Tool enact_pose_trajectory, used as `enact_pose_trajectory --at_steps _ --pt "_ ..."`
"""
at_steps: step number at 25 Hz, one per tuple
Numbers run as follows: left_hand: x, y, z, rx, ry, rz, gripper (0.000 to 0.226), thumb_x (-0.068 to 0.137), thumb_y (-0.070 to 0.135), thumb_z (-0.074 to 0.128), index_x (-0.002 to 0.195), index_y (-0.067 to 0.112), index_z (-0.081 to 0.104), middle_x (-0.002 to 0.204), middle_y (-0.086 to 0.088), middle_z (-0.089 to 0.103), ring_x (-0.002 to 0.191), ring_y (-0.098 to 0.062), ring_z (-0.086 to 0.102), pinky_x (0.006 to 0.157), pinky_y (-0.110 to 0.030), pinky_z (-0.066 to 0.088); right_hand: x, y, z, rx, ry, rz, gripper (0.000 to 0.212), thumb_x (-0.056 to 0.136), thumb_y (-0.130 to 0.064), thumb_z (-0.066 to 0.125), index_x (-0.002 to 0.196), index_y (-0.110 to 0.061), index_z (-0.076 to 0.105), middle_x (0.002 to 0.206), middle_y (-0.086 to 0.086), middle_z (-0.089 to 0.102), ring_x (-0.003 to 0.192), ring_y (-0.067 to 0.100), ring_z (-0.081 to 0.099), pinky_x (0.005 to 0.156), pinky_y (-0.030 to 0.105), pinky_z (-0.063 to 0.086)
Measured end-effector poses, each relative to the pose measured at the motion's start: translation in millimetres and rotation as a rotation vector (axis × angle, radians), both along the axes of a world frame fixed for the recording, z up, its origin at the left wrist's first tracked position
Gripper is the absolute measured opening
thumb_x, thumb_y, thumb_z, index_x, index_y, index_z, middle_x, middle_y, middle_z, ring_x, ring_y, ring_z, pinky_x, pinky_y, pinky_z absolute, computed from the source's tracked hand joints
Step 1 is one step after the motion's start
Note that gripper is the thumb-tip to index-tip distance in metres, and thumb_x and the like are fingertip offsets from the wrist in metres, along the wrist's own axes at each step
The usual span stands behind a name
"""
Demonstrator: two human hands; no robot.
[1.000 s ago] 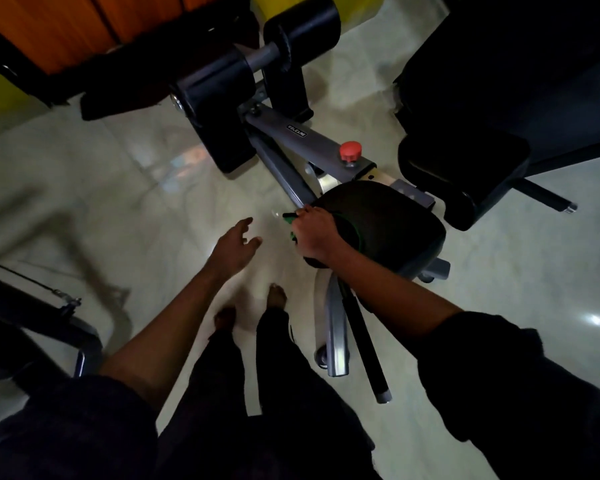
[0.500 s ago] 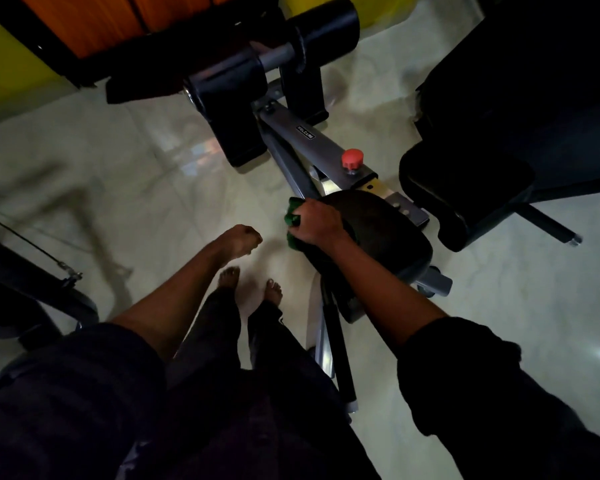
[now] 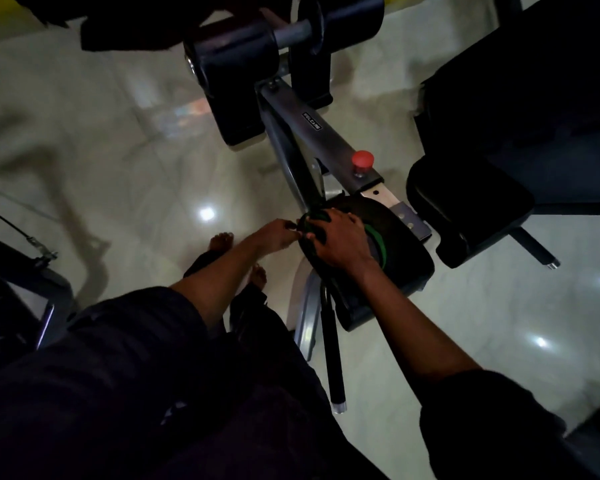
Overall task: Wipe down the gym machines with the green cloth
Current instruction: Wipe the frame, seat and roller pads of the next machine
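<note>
Below, a padded seat [image 3: 400,249] of a gym machine [image 3: 321,133] is being wiped by two bare hands.

Nearest, dark sleeves are being shown; beyond them the right hand [image 3: 340,239] is being pressed, fingers spread, onto the green cloth [image 3: 376,239] lying on the seat's left end. The left hand [image 3: 278,232] is being held just beside it, fingers curled at the cloth's edge; whether cloth is being pinched cannot be told. Farther off, a red knob [image 3: 362,158] and black roller pads [image 3: 236,53] are being shown.
</note>
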State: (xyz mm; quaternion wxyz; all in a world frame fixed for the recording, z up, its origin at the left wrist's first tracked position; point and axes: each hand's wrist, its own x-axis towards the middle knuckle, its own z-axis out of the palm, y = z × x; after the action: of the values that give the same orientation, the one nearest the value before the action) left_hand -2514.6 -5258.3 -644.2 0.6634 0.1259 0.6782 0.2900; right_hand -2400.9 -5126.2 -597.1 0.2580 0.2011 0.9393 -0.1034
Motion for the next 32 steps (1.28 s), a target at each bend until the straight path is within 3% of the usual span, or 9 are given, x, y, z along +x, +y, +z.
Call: enact_pose_trajectory --at_steps 2,4,8,12,16,20,23,28,32 --pt "10 -1 -12 -0.028 -0.047 0.051 0.038 0.089 0.037 0.063 0.103 0.001 0.068 0.104 -0.018 0.069 0.096 -0.032 0.066 0.084 -0.039 0.051 -17 11 -6 0.006 0.009 0.004 0.035 0.091 -0.044 0.055 0.123 -0.033 0.066 0.129 0.001 0.062 0.123 0.023 0.056 0.102 0.040 0.038" --pt "19 -3 -19 -0.035 -0.086 0.094 0.025 0.092 0.035 0.064 0.101 0.011 0.066 0.104 -0.014 0.069 0.099 -0.030 0.066 0.082 -0.033 0.048 -33 18 -15 0.042 -0.038 -0.048 0.035 0.091 -0.047 0.056 0.118 -0.030 0.069 0.123 0.006 0.063 0.115 0.028 0.059 0.098 0.039 0.040" --pt "25 -7 -14 0.021 -0.074 0.069 0.047 0.082 0.050 0.063 0.113 0.016 0.067 0.111 -0.009 0.070 0.102 -0.026 0.066 0.092 -0.040 0.052 -53 19 -30 0.091 -0.152 -0.055 0.036 0.090 -0.051 0.054 0.112 -0.029 0.071 0.117 0.012 0.064 0.110 0.035 0.060 0.098 0.042 0.039" --pt "16 5 -15 0.051 -0.063 -0.013 0.025 0.094 0.029 0.065 0.113 0.014 0.062 0.109 -0.004 0.061 0.103 -0.018 0.057 0.077 -0.024 0.043 -61 22 -33 -0.034 -0.180 0.057 0.041 0.089 -0.061 0.053 0.112 -0.035 0.073 0.111 0.008 0.067 0.104 0.033 0.064 0.095 0.039 0.044" --pt "-1 24 -5 0.255 -0.054 -0.023 0.067 0.085 0.003 0.063 0.147 0.005 0.036 0.124 -0.002 0.048 0.113 -0.013 0.045 0.073 0.001 0.039 -59 55 -29 0.103 -0.165 -0.107 0.054 0.090 -0.063 0.046 0.107 -0.020 0.074 0.111 0.013 0.069 0.105 0.036 0.065 0.089 0.040 0.046" --pt "-7 47 -12 0.192 -0.065 -0.046 0.074 0.085 0.035 0.073 0.148 0.016 0.040 0.142 -0.007 0.053 0.128 -0.023 0.053 0.104 -0.030 0.044 -28 80 -10 0.244 -0.126 -0.410 0.056 0.094 -0.053 0.051 0.113 -0.002 0.069 0.117 0.025 0.062 0.113 0.044 0.057 0.096 0.047 0.043" --pt "-7 68 -8 0.162 0.038 -0.200 0.071 0.092 0.043 0.066 0.150 0.015 0.036 0.146 -0.011 0.048 0.132 -0.027 0.049 0.101 -0.026 0.040 -15 81 -8 0.275 -0.124 -0.480 0.053 0.093 -0.053 0.050 0.115 -0.008 0.067 0.116 0.023 0.062 0.112 0.043 0.058 0.096 0.048 0.042" --pt "6 88 -14 0.097 0.149 -0.313 0.107 0.079 0.076 0.060 0.158 0.020 0.014 0.161 -0.012 0.024 0.146 -0.031 0.027 0.118 -0.045 0.030 -31 117 -12 0.008 -0.213 -0.507 0.053 0.088 -0.056 0.049 0.117 -0.017 0.069 0.120 0.019 0.067 0.112 0.041 0.061 0.092 0.042 0.047" --pt "26 110 0 0.169 0.309 -0.402 0.114 0.082 0.070 0.060 0.159 0.015 -0.002 0.166 -0.009 -0.006 0.153 -0.026 -0.001 0.124 -0.044 0.008 -4 130 7 -0.072 -0.163 -0.624 0.054 0.087 -0.064 0.049 0.124 -0.027 0.064 0.125 0.014 0.066 0.116 0.040 0.060 0.093 0.041 0.046"
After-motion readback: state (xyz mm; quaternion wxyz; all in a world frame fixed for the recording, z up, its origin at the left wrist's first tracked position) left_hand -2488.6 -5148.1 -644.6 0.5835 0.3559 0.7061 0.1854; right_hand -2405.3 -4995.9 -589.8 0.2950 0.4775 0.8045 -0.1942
